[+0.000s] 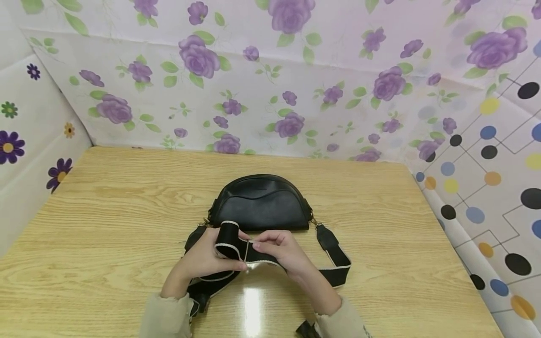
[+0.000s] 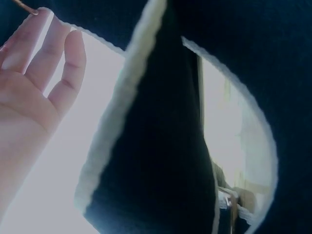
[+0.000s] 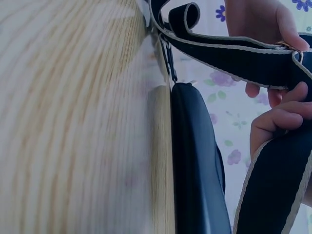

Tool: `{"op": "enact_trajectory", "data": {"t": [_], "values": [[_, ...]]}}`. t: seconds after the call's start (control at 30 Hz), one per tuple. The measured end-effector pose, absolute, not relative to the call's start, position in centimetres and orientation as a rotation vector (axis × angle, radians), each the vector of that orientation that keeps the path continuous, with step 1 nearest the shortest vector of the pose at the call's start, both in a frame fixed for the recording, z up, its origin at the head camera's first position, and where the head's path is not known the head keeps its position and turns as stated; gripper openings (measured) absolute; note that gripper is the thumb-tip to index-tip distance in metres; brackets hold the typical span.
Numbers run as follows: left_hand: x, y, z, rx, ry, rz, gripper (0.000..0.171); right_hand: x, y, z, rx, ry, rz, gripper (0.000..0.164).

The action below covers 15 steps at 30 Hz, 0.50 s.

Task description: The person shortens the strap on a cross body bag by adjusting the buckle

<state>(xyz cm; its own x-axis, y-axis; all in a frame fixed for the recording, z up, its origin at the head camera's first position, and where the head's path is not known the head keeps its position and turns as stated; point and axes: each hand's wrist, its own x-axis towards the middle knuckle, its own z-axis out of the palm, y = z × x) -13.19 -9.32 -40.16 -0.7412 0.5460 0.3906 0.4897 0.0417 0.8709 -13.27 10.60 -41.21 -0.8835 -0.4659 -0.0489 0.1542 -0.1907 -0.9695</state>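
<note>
A black bag strap with pale edges is held up off the table between both hands. It runs through a thin metal slider buckle. My left hand grips the strap at the slider, its thumb at the lower end of the metal bar. A loop of strap rises beside those fingers; it fills much of the left wrist view as a dark band. Just right of the slider, my right hand pinches the strap, as the right wrist view also shows on the strap. Behind both hands lies the half-moon black bag.
The strap's right end joins the bag through a leather tab and a metal clasp. More strap lies bunched under the left forearm. A dark piece sits beside the right sleeve. Patterned cloth surrounds the wooden table.
</note>
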Motion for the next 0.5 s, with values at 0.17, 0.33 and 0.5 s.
{"op": "enact_trajectory", "data": {"t": [0.17, 0.33, 0.5], "values": [[-13.32, -9.17, -40.64, 1.091, 2.237, 1.813, 0.042, -13.14, 10.29, -41.17, -0.329, 1.679, -2.134, 0.017], [-13.29, -9.04, -40.69, 1.061, 2.251, 1.786, 0.042, -13.04, 10.20, -41.25, -0.289, 1.681, -2.133, 0.016], [-13.24, -8.97, -40.68, 1.066, 2.255, 1.785, 0.043, -13.12, 10.27, -41.26, -0.351, 1.618, -2.144, 0.015]]}}
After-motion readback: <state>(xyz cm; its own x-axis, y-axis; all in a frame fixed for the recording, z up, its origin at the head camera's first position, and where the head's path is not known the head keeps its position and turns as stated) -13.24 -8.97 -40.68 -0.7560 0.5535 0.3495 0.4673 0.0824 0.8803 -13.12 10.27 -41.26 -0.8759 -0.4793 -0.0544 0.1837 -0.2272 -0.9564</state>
